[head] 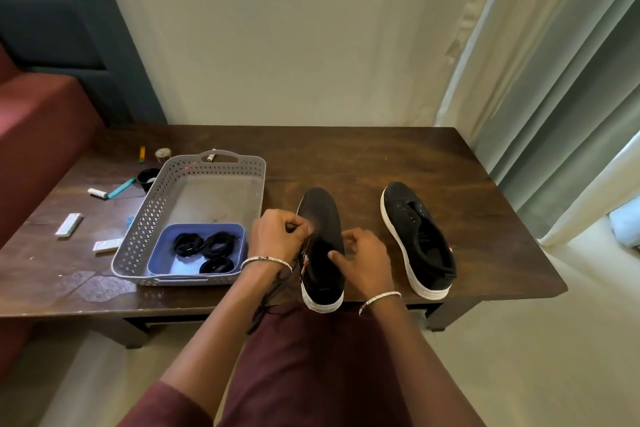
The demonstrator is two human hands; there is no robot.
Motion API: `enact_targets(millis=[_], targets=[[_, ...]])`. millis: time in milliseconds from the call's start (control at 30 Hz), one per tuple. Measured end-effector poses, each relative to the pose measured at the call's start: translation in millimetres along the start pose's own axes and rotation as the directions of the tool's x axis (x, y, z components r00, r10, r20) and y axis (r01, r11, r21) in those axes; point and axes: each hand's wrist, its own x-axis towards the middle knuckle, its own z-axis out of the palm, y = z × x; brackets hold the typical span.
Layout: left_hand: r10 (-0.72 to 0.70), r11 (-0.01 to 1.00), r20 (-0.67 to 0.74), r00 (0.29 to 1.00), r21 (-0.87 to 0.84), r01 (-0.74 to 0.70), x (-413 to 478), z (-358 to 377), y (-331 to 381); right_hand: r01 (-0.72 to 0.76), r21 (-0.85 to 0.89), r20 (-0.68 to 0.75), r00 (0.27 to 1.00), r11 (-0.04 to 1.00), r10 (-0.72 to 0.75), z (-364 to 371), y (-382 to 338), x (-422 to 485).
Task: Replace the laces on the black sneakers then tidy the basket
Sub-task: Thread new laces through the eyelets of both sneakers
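Black near sneaker [318,208], head view: it stands at the front edge of the worktop [381,156], toe pointing away from me. I see the left grip [277,236] pinching a dark lace [268,298] at the eyelets, and the lace trails down over the worktop edge. The right grip [367,263] holds the same sneaker's right side, thumb on the opening. Second sneaker [415,239]: flat on the worktop, to the right and apart. Grey basket [207,163]: just left of the grips, holding a blue tray [162,253] with three coiled laces [207,246]. Small items [69,224]: scattered left of the basket.
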Motion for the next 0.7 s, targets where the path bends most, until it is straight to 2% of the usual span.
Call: enact_targets(millis=[100,233,367,500,700], targets=[[-0.008,0.999,-0.036,0.999,0.031,0.009,11.4,14.6,-2.0,0.055,-0.111,0.051,0.997,0.992,-0.05,17.0,-3.8,12.9],[-0.084,0.992,-0.107,0.991,0.088,0.093,20.1,32.9,-1.5,0.088,-0.239,0.021,0.996,0.967,-0.086,32.4,-4.9,27.3],[-0.145,0.972,-0.148,0.978,0.161,0.168,24.0,43.0,2.3,0.059,-0.144,-0.047,0.997,0.988,-0.067,41.3,3.6,35.7],[-0.106,0.977,-0.099,0.989,0.175,0.122,23.4,50.1,4.6,0.044,-0.023,-0.127,0.991,0.999,-0.046,49.6,11.5,35.8],[-0.059,0.96,-0.089,0.994,0.269,0.081,21.5,50.8,7.2,-0.035,0.101,-0.143,0.988,0.994,0.05,56.1,16.4,40.8]])
